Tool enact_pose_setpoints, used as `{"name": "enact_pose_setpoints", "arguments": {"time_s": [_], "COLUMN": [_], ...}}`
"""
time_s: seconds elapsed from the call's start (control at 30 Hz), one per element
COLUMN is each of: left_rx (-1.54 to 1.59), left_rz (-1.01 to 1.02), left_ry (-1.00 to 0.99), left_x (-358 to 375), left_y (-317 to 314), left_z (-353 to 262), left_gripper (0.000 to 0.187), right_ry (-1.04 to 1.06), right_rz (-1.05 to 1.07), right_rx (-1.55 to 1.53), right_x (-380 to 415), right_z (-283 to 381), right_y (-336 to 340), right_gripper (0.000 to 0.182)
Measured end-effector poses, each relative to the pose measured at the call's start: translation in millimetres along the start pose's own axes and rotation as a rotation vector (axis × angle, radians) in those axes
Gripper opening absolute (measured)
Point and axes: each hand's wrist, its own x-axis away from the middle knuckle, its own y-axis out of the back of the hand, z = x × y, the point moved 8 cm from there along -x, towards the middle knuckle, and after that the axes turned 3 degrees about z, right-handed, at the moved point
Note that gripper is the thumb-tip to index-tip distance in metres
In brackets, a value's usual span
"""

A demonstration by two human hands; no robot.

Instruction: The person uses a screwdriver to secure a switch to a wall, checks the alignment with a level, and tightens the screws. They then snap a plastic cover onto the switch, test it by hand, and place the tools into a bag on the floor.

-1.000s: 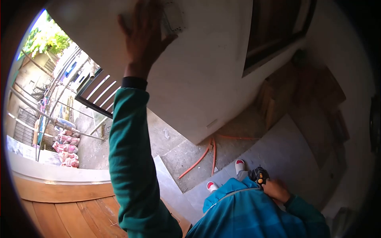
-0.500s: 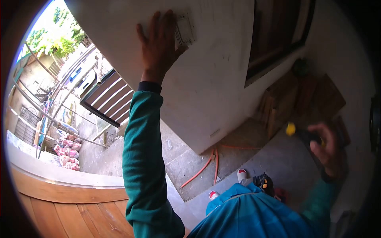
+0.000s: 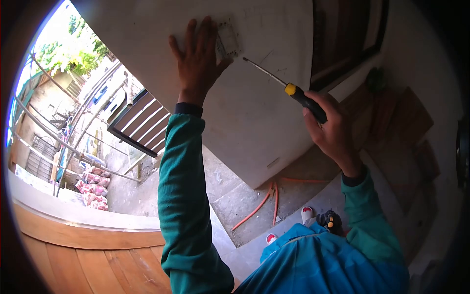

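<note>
My left hand [image 3: 198, 61] lies against the pale wall [image 3: 264, 112] with its fingers spread, at the left side of a small rectangular wall box [image 3: 228, 39]. Whether anything thin is under the palm is hidden. My right hand [image 3: 333, 127] is wrapped round the black and yellow handle of a screwdriver [image 3: 306, 102]. The metal shaft points up and left, and its tip is a little below and right of the box, near my left thumb.
A dark window frame [image 3: 342, 44] is at the upper right. Boards [image 3: 406, 115] lean beyond it. Orange tubing [image 3: 252, 213] lies on the floor beside a black and yellow tool [image 3: 330, 221]. A slatted railing [image 3: 139, 122] and wooden planks [image 3: 93, 264] are on the left.
My right hand has moved left and up with the screwdriver, bringing the tip near the wall box. My left hand stays at the box. The view has shifted slightly.
</note>
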Motion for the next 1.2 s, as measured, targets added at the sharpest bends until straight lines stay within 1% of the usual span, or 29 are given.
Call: {"name": "enact_pose_setpoints", "arguments": {"time_s": [0.03, 0.1, 0.23, 0.3, 0.43, 0.53, 0.6, 0.73, 0.8, 0.83, 0.9, 0.93, 1.0, 1.1, 1.13, 1.2], "left_rx": [-0.002, -0.005, -0.013, -0.018, -0.013, 0.021, 0.034, 0.036, 0.043, 0.045, 0.031, 0.031, 0.017, 0.021, 0.016, 0.058], "left_rz": [0.008, -0.042, 0.008, -0.030, -0.027, -0.061, 0.041, 0.047, 0.022, 0.021, 0.045, 0.040, 0.084, 0.102, 0.095, -0.035], "left_ry": [0.001, 0.015, 0.037, 0.024, 0.028, 0.018, 0.033, 0.029, 0.012, 0.012, 0.031, 0.033, 0.055, 0.057, 0.063, 0.044], "left_x": [1.0, 0.8, 2.1, 2.0, 2.0, 1.4, -0.2, -0.4, -0.4, -0.5, -1.8, -2.7, -3.5, -3.5, -4.7, -4.5], "left_y": [-1.8, 4.2, 1.1, 1.7, 0.1, 7.1, 7.7, 8.3, 11.5, 12.0, 12.1, 13.0, 9.8, 6.2, 4.7, 8.2], "left_z": [0.3, 0.0, 0.6, 0.4, 1.1, -1.7, -6.9, -7.8, -8.9, -9.2, -8.6, -9.4, -9.4, -9.0, -7.3, -5.3], "left_gripper": [0.094, 0.096, 0.096, 0.097, 0.097, 0.095, 0.099, 0.099, 0.098, 0.098, 0.097, 0.097, 0.097, 0.096, 0.096, 0.090], "right_ry": [-0.003, 0.039, 0.057, 0.098, 0.093, 0.098, 0.070, 0.040, 0.063, 0.063, 0.064, 0.068, 0.055, 0.018, 0.029, 0.047], "right_rz": [0.005, -0.026, -0.024, -0.039, -0.027, -0.022, -0.006, -0.007, -0.039, -0.040, 0.065, 0.064, 0.022, 0.016, 0.014, 0.040], "right_rx": [-0.005, 0.020, 0.043, 0.054, 0.050, 0.068, 0.075, 0.055, 0.219, 0.221, 0.291, 0.294, 0.305, 0.306, 0.306, 0.301], "right_x": [-0.8, -2.1, -6.6, -8.2, -9.9, -10.4, -10.6, -16.6, -23.1, -23.7, -25.2, -24.3, -22.4, -26.8, -27.3, -23.6], "right_z": [-1.3, -0.1, 2.8, 5.9, 6.7, 8.4, 7.3, 15.1, 33.5, 35.7, 37.8, 36.0, 31.6, 37.8, 38.5, 35.2], "right_y": [-2.7, -5.7, -8.0, -7.3, -9.3, -10.0, -11.0, -8.6, -0.5, 1.8, -3.4, -4.1, -4.0, -0.3, -1.2, -6.6], "right_gripper": [0.030, 0.029, 0.029, 0.030, 0.030, 0.030, 0.030, 0.025, 0.025, 0.025, 0.032, 0.032, 0.038, 0.035, 0.035, 0.035]}}
